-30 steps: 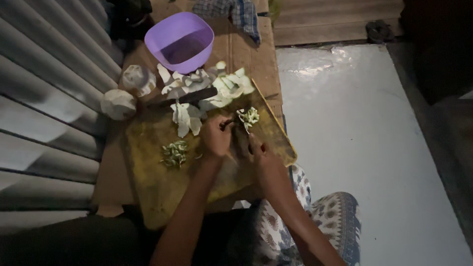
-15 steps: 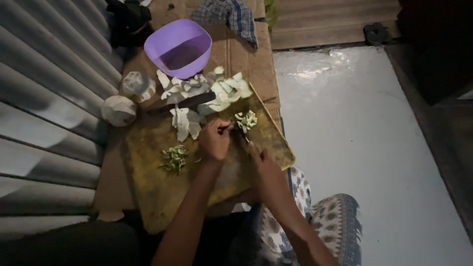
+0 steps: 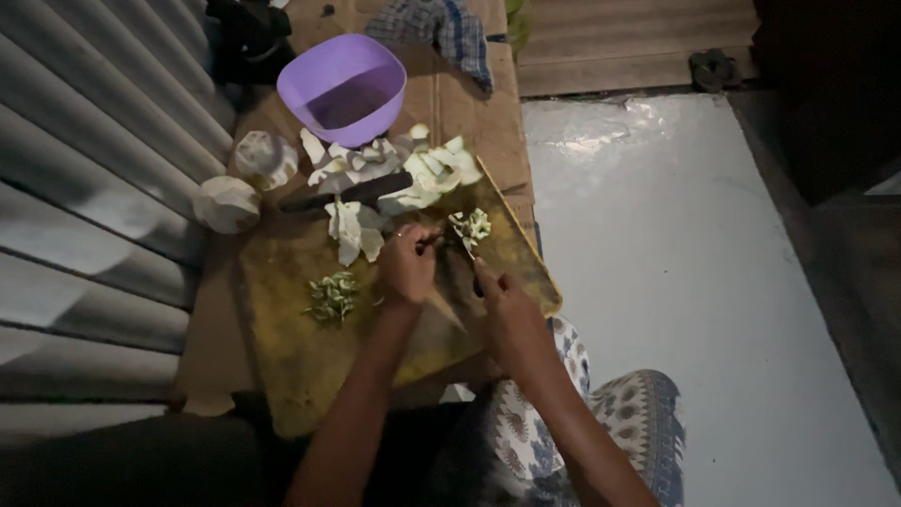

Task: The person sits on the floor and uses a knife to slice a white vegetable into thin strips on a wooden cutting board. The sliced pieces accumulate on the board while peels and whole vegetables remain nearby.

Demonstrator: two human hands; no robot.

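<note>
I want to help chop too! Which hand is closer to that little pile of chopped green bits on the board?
The left hand. It sits just right of the chopped green pile, while the right hand is farther away, nearer the wooden board's right edge.

Both hands are down on a worn wooden cutting board (image 3: 310, 357). Left hand (image 3: 406, 266) pins something small, right hand (image 3: 507, 310) grips a knife (image 3: 466, 261) beside chopped greens (image 3: 470, 225). Purple bowl (image 3: 343, 89) sits behind, pale vegetable chunks (image 3: 413, 169) piled nearby.

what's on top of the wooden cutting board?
On the cutting board: a chopped green pile, pale vegetable pieces, a small green heap, and both hands, left hand and right hand. Whatever lies under the hands is hidden.
</note>
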